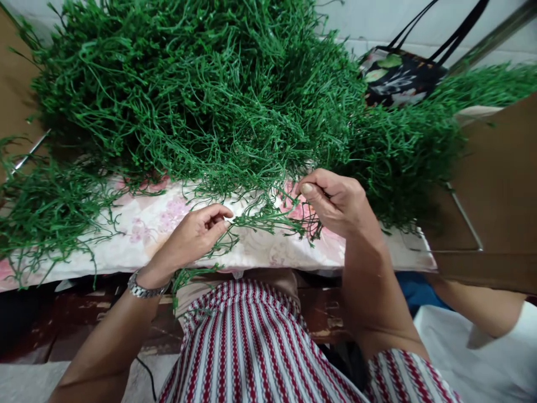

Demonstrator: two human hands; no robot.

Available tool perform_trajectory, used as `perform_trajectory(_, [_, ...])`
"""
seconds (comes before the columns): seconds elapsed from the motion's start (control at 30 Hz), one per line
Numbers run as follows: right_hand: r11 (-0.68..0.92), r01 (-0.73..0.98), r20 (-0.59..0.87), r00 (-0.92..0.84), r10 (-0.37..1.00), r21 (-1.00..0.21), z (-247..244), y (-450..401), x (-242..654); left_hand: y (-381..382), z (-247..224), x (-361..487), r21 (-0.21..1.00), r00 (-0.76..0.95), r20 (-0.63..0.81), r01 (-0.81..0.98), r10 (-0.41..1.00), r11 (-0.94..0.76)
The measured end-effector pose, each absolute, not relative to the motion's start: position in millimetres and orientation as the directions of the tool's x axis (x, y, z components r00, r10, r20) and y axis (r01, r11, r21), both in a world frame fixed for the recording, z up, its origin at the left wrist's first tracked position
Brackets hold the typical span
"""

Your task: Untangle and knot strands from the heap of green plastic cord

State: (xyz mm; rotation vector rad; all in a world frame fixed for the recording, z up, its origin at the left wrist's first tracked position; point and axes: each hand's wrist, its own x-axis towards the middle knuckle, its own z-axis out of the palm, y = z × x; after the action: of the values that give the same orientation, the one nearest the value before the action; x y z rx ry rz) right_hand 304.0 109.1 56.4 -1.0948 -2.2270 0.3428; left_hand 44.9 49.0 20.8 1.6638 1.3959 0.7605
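Observation:
My left hand (203,229), with a metal watch on its wrist, is closed in a pinch at the left end of a small bunch of thin green plant stems (268,219). My right hand (338,201) also pinches, its thumb and forefinger closed at the upper right end of the same strands. These stems have small forked tips and look like artificial foliage. They stretch between both hands, just above a floral cloth (260,252). A few loose strands (193,274) hang over the cloth's front edge below my left hand.
A large heap of green stems (201,95) fills the far side. A smaller pile (50,212) lies left. Cardboard (499,190) stands at right, with a bent metal rod (465,218) before it. Behind is a black floral bag (403,75). Another person's arm (478,308) shows lower right.

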Motion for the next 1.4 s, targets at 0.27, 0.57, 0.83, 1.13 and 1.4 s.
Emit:
perform_trajectory(0.27, [0.753, 0.611, 0.396, -0.646, 0.652, -0.243, 71.1, 108.3, 269.0, 50.7, 48.2, 84.3, 0.574, 0.255, 0.449, 0.652, 0.857, -0.495])
perform_trajectory(0.57, [0.709, 0.444, 0.365, -0.636, 0.680, -0.547, 68.8, 125.5, 270.1, 65.1, 28.9, 68.1, 0.920, -0.131, 0.304, 0.299, 0.944, -0.255])
perform_trajectory(0.83, [0.653, 0.296, 0.508, -0.438, 0.742, -0.698, 41.0, 109.9, 288.8, 65.8, 24.8, 58.4, 0.963, -0.346, 0.268, 0.122, 0.899, -0.240])
perform_trajectory(1.13, [0.741, 0.402, 0.772, -0.119, 0.624, -0.537, 15.7, 62.9, 268.2, 69.1, 16.3, 61.7, 0.952, -0.408, 0.305, 0.103, 0.861, -0.288])
perform_trajectory(1.4, [0.692, 0.479, 0.717, -0.170, 0.676, -0.540, 9.0, 67.5, 242.9, 66.6, 13.6, 66.1, 0.945, -0.381, 0.326, 0.107, 0.865, -0.309])
